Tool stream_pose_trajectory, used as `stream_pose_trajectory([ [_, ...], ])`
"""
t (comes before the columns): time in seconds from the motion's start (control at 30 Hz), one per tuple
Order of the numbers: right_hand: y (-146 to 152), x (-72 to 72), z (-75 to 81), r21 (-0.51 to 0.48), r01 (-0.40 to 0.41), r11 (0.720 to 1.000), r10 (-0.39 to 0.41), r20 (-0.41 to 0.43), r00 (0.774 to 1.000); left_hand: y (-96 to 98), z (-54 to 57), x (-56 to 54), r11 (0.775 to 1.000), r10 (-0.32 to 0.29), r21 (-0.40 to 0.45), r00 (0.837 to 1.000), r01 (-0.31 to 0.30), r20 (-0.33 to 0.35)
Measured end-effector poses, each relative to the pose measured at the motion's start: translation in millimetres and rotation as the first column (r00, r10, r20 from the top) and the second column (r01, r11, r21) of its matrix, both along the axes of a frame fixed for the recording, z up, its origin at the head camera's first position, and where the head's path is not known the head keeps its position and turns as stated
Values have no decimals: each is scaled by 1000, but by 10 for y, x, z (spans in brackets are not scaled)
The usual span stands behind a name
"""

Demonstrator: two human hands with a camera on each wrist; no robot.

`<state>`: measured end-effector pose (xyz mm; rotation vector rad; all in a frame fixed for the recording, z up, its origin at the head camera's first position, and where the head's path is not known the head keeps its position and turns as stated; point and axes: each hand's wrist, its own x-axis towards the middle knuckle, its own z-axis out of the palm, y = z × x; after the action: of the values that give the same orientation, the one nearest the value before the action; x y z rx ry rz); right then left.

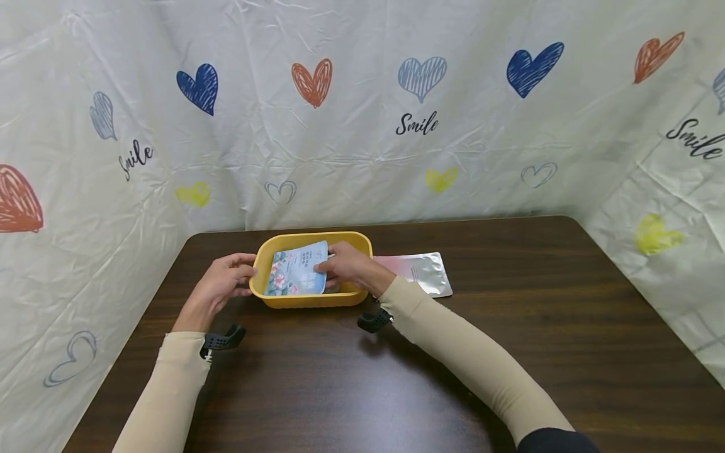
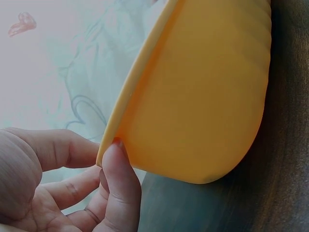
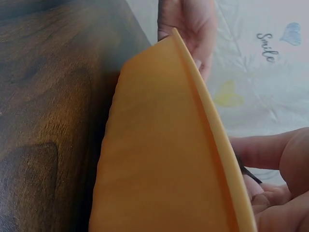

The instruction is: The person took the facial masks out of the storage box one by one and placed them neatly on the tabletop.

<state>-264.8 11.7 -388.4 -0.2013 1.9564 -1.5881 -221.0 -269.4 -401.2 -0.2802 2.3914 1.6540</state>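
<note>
A yellow plastic tub (image 1: 308,301) stands on the dark wooden table (image 1: 510,327). Inside it a light blue packet (image 1: 294,274) with a flower print leans tilted. My left hand (image 1: 246,277) holds the tub's left rim; in the left wrist view the thumb (image 2: 118,179) presses the rim of the tub (image 2: 207,96) with the fingers behind it. My right hand (image 1: 325,267) reaches over the tub's right side and pinches the blue packet's right edge. In the right wrist view the tub wall (image 3: 159,159) hides the packet, and the right hand's fingers (image 3: 275,150) show beyond the rim.
A pink and silver packet (image 1: 421,272) lies flat on the table just right of the tub. A white curtain with hearts and "Smile" lettering (image 1: 419,126) closes off the back and both sides. Bare table stretches to the front and right.
</note>
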Motion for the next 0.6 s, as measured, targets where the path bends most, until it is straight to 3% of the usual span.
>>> stream_pose_trajectory([
  [0.4,65,21,100,36,27,999,-24,-83,996,11,15,-17,1000,10,8,1000,-10,2],
  [0.6,138,60,169,-16,24,1000,-26,-107,994,0,3,-13,1000,18,4,1000,-18,5],
])
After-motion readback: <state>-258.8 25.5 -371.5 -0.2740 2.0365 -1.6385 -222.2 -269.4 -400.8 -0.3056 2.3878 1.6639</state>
